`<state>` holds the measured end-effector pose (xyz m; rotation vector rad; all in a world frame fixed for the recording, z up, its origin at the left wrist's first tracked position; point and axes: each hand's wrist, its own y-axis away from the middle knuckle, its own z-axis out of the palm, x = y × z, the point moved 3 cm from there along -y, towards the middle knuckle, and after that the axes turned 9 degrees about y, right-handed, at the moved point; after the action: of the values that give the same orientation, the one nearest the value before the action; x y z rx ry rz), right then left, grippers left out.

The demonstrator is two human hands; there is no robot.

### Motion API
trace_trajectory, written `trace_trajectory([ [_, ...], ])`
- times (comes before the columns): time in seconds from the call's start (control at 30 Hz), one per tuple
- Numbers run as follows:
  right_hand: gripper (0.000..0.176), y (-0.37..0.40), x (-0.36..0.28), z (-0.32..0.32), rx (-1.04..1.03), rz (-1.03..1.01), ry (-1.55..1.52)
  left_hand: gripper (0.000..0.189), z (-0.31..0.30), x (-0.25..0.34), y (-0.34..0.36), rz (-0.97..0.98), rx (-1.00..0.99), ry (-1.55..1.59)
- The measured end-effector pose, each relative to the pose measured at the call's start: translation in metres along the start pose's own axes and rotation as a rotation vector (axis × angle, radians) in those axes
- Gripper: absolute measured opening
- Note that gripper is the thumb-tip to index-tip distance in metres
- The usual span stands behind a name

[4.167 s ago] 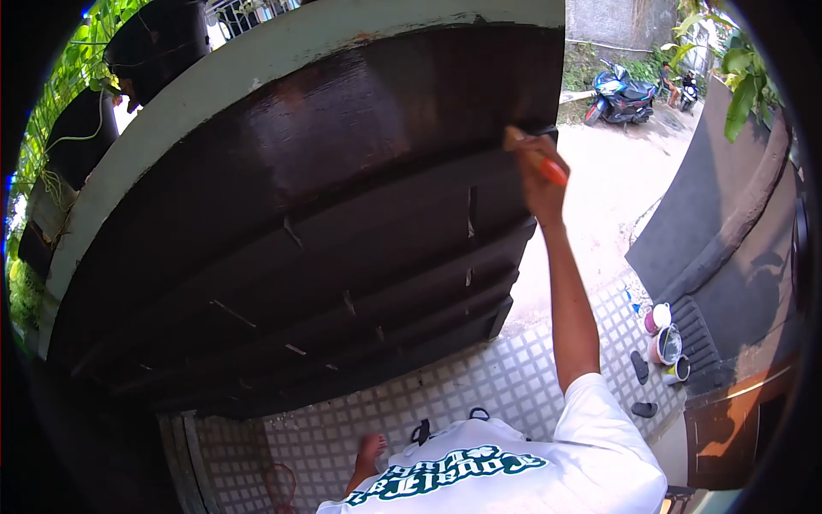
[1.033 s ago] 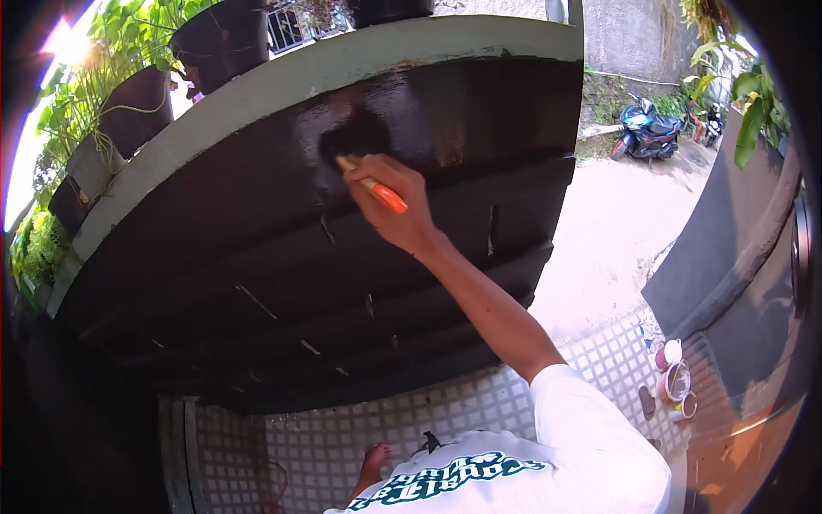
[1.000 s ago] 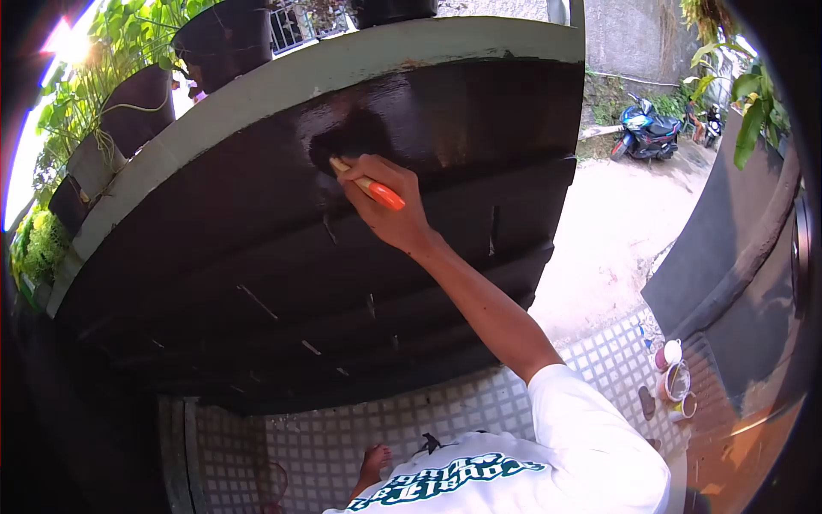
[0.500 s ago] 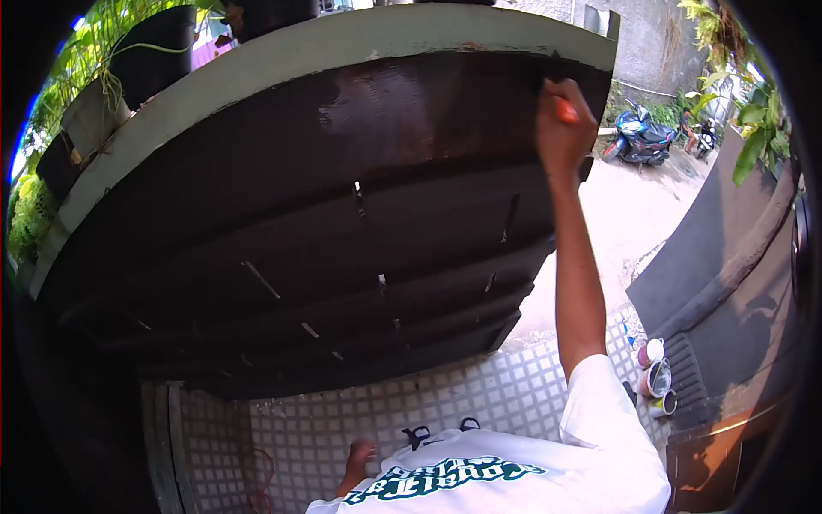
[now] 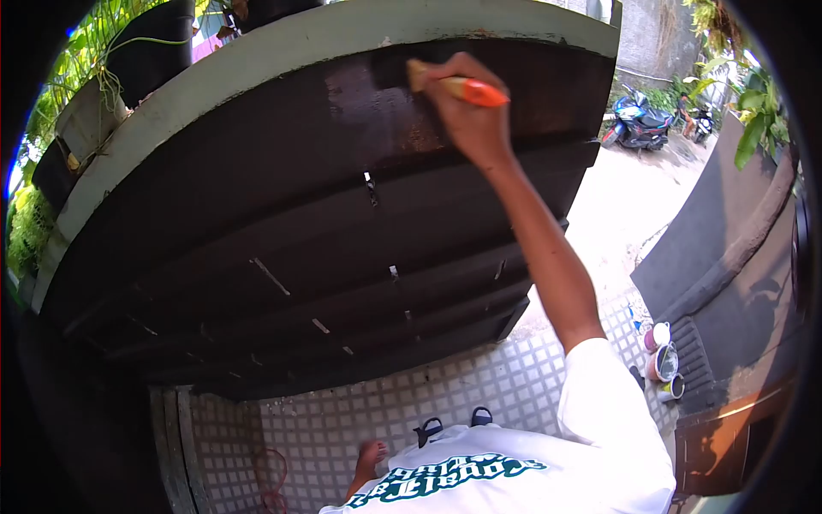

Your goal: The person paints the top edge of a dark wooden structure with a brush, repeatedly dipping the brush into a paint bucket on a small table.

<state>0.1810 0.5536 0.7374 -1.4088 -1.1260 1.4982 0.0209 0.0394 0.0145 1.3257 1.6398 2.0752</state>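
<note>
My right hand point(image 5: 475, 111) is closed around a paintbrush point(image 5: 482, 92) with an orange and yellow handle. It is raised to the upper band of a dark brown panel point(image 5: 282, 197), just under a pale ledge point(image 5: 257, 64). The brush's bristles are hard to make out against the dark surface. Glossy patches and a reddish-brown area show around the brush. My left hand point(image 5: 373, 451) hangs low beside my white shirt, over the tiled floor, with its fingers curled and nothing visible in them.
Potted plants point(image 5: 150, 43) stand along the ledge. Paint containers point(image 5: 664, 364) sit on the floor at right, near a dark sloping wall point(image 5: 715, 231). A motorbike point(image 5: 638, 120) is parked beyond. A thin reddish cord point(image 5: 272, 480) lies on the tiles point(image 5: 317, 428).
My right hand has moved left along the panel's upper band with the paintbrush, from near the right end to the middle. My left hand stays low, and the view has shifted slightly.
</note>
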Motion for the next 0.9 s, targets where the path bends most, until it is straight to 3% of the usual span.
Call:
trace_trajectory([
  [0.27, 0.017, -0.028, 0.088, -0.184, 0.183, -0.041, 0.525, 0.022, -0.019, 0.015, -0.007, -0.038, 0.0, -0.105],
  [0.43, 0.012, -0.039, 0.11, -0.241, 0.401, -0.031, 0.864, 0.023, -0.021, 0.025, -0.013, 0.04, 0.026, -0.099],
  [0.6, 0.007, -0.041, 0.133, -0.254, 0.508, -0.01, 1.015, 0.023, -0.002, 0.02, 0.011, 0.1, 0.058, -0.037],
  [0.7, 0.006, -0.033, 0.116, -0.225, 0.333, 0.031, 0.905, 0.023, -0.002, -0.004, 0.005, 0.044, 0.004, 0.02],
  [0.77, 0.007, -0.019, 0.098, -0.186, 0.298, -0.226, 0.934, 0.023, 0.001, -0.021, 0.003, 0.009, -0.016, 0.011],
  [0.83, 0.009, -0.004, 0.07, -0.153, 0.259, -0.241, 0.727, 0.023, 0.017, -0.023, 0.003, 0.016, 0.009, -0.051],
  [0.87, 0.008, 0.0, 0.057, -0.14, 0.211, -0.162, 0.623, 0.024, 0.025, -0.016, 0.01, 0.12, -0.016, -0.248],
  [0.9, 0.008, 0.005, 0.048, -0.13, 0.162, -0.081, 0.519, 0.024, 0.034, -0.013, 0.01, 0.099, -0.005, -0.191],
])
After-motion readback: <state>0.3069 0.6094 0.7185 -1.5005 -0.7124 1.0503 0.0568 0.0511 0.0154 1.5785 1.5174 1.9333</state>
